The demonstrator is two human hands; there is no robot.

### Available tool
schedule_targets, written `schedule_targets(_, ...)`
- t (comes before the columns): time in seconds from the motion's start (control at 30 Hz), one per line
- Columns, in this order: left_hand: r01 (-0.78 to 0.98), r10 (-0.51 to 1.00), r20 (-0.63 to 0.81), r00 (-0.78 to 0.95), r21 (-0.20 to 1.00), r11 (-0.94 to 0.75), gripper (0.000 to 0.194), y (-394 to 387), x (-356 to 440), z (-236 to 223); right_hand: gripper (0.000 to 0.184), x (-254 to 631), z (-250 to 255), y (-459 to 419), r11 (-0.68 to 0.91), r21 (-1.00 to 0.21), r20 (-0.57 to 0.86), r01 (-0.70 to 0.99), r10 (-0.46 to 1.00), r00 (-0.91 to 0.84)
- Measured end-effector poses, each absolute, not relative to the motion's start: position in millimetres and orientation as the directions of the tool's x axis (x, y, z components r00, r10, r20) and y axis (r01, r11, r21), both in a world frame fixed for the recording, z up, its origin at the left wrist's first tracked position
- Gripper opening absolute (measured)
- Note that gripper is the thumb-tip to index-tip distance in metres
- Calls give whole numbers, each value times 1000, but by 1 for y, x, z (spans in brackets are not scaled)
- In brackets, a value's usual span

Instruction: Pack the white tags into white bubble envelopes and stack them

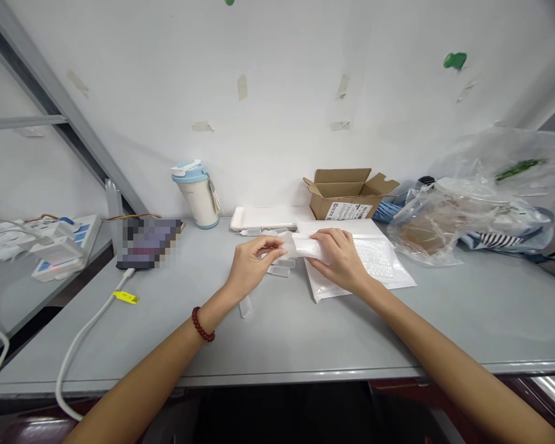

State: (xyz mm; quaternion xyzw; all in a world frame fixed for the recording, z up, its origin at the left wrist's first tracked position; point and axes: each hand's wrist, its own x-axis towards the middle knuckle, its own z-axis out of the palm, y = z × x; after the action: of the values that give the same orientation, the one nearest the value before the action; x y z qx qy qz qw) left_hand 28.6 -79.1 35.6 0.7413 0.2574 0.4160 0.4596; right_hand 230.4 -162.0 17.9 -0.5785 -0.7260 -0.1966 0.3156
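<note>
Both my hands hold a small clear bubble-wrap pouch (300,245) just above the grey table (277,333). My left hand (252,264), with a red bead bracelet on its wrist, pinches the pouch's left end. My right hand (337,256) is closed round its right part. Under my right hand lies a stack of flat bubble-wrap bags (379,262). Small clear plastic pieces (280,269) lie beneath the pouch, and one more clear piece (245,306) sits nearer to me.
A blue-lidded tumbler (198,194), white trays (263,219) and an open cardboard box (349,192) stand at the back by the wall. Filled plastic bags (472,213) sit at right. A phone (148,243) with white cable (87,330) and power strips (50,246) are at left.
</note>
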Motion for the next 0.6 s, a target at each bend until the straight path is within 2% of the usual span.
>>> schedule_targets(0.1, 27, 779, 394, 488, 885, -465, 19, -79, 29, 36, 30, 228, 19, -163, 261, -92, 696, 961, 707, -126)
schedule_targets(0.23, 172, 779, 460, 426, 804, -569, 18, -77, 28, 38, 29, 227, 20, -164, 276, -89, 711, 957, 690, -133)
schedule_targets(0.3, 215, 796, 434, 422, 805, -553, 18, -76, 27, 38, 29, 227, 20, -164, 280, -76, 719, 957, 681, -142)
schedule_targets(0.5, 149, 820, 350, 452, 877, -457, 16, -73, 26, 41, 30, 228, 22, -164, 279, -75, 731, 957, 668, -137)
schedule_targets(0.6, 187, 851, 297, 433, 894, -407, 21, -72, 26, 43, 30, 227, 22, -165, 284, -88, 729, 955, 671, -132)
